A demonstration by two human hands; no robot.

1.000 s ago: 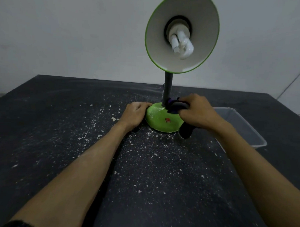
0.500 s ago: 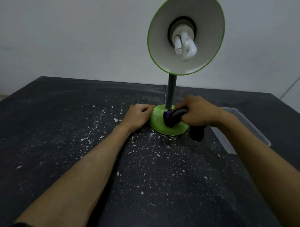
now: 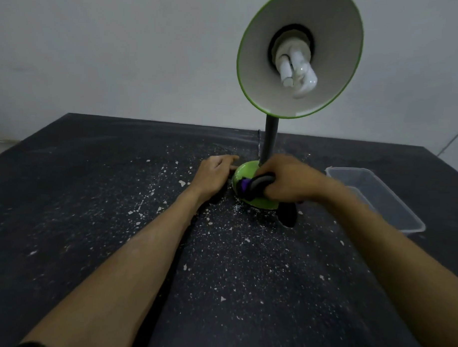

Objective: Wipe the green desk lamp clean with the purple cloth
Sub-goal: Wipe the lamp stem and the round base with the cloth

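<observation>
Right hand (image 3: 287, 182) grips bunched purple cloth (image 3: 253, 187), pressed on round green desk lamp (image 3: 258, 200) base. Left hand (image 3: 213, 174), loosely curled, holding nothing, touches the base's left edge.

Bunched purple cloth (image 3: 250, 188) on upright green lamp's base (image 3: 263, 203)

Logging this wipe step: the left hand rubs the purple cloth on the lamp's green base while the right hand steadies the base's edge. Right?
Hands are swapped. The head view shows the right hand rubbing the purple cloth on the green base, while the left hand steadies the base's edge.
</observation>
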